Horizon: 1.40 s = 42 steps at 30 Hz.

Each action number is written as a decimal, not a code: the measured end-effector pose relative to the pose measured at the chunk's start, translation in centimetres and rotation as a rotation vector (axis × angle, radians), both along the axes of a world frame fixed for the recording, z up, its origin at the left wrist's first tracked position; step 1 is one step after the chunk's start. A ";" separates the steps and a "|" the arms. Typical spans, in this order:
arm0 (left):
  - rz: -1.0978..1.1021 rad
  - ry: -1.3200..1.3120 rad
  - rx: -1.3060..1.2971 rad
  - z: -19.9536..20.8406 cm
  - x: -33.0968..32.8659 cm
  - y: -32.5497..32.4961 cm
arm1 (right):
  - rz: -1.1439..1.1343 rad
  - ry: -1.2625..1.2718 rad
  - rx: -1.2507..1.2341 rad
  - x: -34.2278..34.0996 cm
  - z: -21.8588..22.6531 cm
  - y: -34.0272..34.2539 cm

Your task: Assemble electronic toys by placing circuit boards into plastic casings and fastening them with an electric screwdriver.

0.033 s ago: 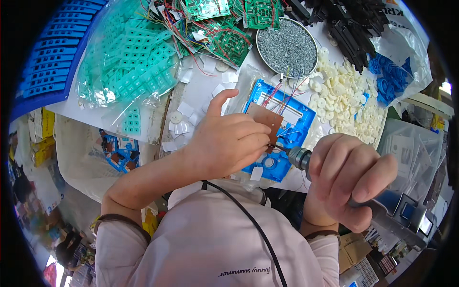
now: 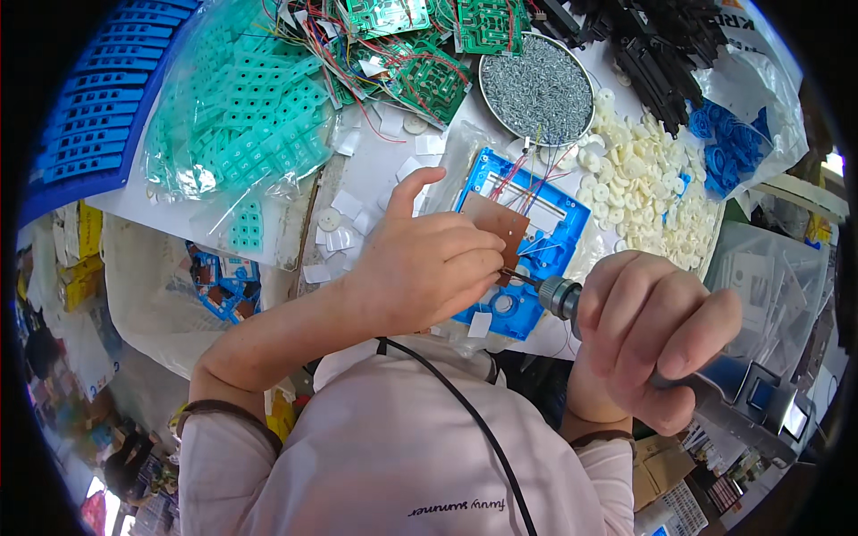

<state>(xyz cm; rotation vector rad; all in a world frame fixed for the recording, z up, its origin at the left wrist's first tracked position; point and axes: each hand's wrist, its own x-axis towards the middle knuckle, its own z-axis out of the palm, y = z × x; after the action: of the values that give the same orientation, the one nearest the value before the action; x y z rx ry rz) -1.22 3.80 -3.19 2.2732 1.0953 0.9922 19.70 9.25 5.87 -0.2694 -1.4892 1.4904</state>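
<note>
My right hand [image 2: 657,326] is wrapped round a power screwdriver [image 2: 561,295] with a grey metal collar. Its thin bit points left, down to the edge of a brown circuit board [image 2: 494,217]. The board lies over a blue plastic casing [image 2: 572,219], with red and blue wires coming out beyond it. My left hand [image 2: 429,259] rests over the board, knuckles up, little finger raised away. Its bent fingertips close together right at the bit's tip; the thumb is hidden, and anything pinched there is too small to make out.
Beyond the casing stand a round dish of small screws [image 2: 536,89] and wired green circuit boards [image 2: 429,85]. Cream plastic discs [image 2: 639,179] and black parts [image 2: 657,71] lie right. Left are bagged teal keypads [image 2: 259,116], a blue rack [image 2: 107,98] and white paper squares [image 2: 347,204].
</note>
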 end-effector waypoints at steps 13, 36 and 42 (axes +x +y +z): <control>-0.117 0.029 0.028 1.5 -0.8 5.9 | 0.026 0.096 -0.143 1.3 -0.2 -0.4; 0.239 -0.066 0.029 2.0 0.2 11.4 | -0.048 0.000 -0.148 -3.2 -2.4 -0.2; 0.265 -0.145 -0.056 2.8 -3.0 4.5 | -0.033 -0.052 -0.147 -4.1 -2.7 0.2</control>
<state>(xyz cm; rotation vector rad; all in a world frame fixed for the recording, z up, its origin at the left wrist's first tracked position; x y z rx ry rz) -4.21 8.29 -0.39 2.0119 1.3664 1.1917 15.62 9.42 3.20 -0.4221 -1.4105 1.5793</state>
